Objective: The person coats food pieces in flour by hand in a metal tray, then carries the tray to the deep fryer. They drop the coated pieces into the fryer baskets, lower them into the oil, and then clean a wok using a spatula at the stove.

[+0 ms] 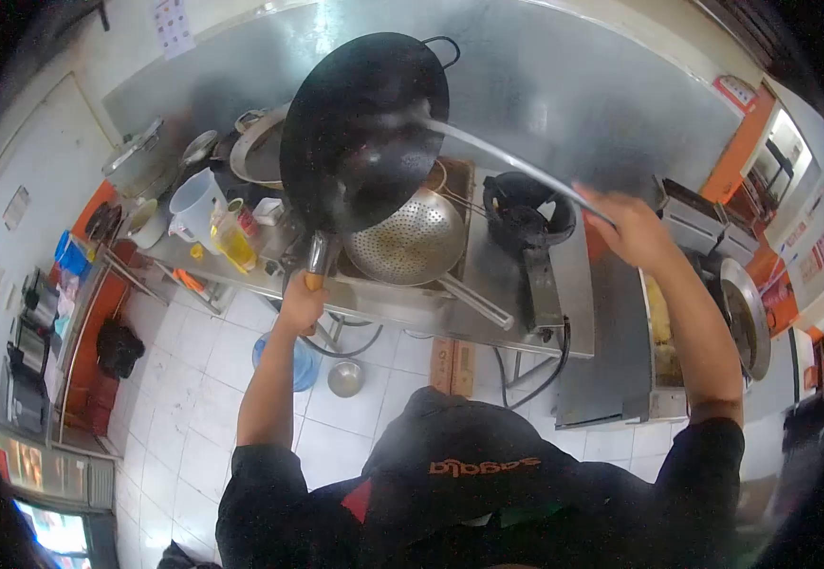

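A large black wok (364, 133) is tilted up on its side above the counter, its dark inside facing me. My left hand (304, 303) is closed round its handle, which has a metal collar. My right hand (628, 228) grips a long metal ladle (516, 163); its far end reaches into the wok, where it looks blurred. Below the wok, a perforated metal strainer (410, 242) lies over the stove, its handle pointing down to the right. A black burner (528, 211) sits to the right of the strainer.
Left on the counter are a clear plastic jug (198, 204), a bottle of yellow liquid (235, 245) and a large pan (262, 152). A round metal lid or pan (746, 318) stands at the right. A metal bowl (344, 378) and a blue water container (300, 362) are on the floor.
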Demonstrator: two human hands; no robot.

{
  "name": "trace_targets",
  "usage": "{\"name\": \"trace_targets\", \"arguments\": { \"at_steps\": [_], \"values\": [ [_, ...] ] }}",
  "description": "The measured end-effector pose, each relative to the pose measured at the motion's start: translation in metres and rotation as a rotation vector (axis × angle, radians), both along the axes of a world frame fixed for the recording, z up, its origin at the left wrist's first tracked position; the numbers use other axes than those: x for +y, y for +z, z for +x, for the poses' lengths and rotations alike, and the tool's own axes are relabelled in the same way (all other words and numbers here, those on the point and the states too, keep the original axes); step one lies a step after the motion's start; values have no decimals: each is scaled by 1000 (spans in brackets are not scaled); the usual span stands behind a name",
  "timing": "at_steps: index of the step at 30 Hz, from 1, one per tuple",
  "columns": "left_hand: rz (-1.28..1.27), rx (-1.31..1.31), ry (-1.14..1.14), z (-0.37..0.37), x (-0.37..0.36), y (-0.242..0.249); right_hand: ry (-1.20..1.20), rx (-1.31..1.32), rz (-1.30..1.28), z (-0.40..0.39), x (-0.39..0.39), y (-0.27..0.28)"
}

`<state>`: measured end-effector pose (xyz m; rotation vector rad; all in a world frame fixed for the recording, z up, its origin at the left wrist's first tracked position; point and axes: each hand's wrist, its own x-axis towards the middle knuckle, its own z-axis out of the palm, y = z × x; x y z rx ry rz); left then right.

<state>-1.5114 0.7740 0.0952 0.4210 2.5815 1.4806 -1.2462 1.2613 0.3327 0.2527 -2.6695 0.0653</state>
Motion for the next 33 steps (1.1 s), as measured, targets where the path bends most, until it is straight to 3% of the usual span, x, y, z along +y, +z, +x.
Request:
{"name": "trace_targets", "arguments": {
  "at_steps": [2, 5, 11, 14, 17, 20, 23, 27, 30, 33],
  "values": [
    [24, -55, -35, 11, 7, 15, 13, 9, -107, -12, -13, 14],
    [65, -62, -61, 9, 12, 18, 83, -200, 102, -14, -23, 29],
    [198, -137, -95, 15, 3, 9, -206, -335, 557, 19, 0, 77],
    [157, -72, -88, 15, 11, 4, -122, -216, 414, 17, 2, 99],
    [92, 26, -82, 7, 24, -21, 54, -106, 123, 5, -22, 79],
    [211, -62, -99, 25, 38, -7, -90, -360, 221, 10, -53, 70],
    [291, -125, -75, 38, 41, -6, -127, -284, 465, 31, -45, 78],
    [335, -180, -50, 46, 46, -22, -446, -393, 717, 32, -60, 101],
    [341, -222, -30, 58, 61, -27, -413, -154, 567, 12, -67, 89],
    [408, -266, -35, 73, 76, -28, -355, -163, 377, -14, -88, 70]
  ]
}}
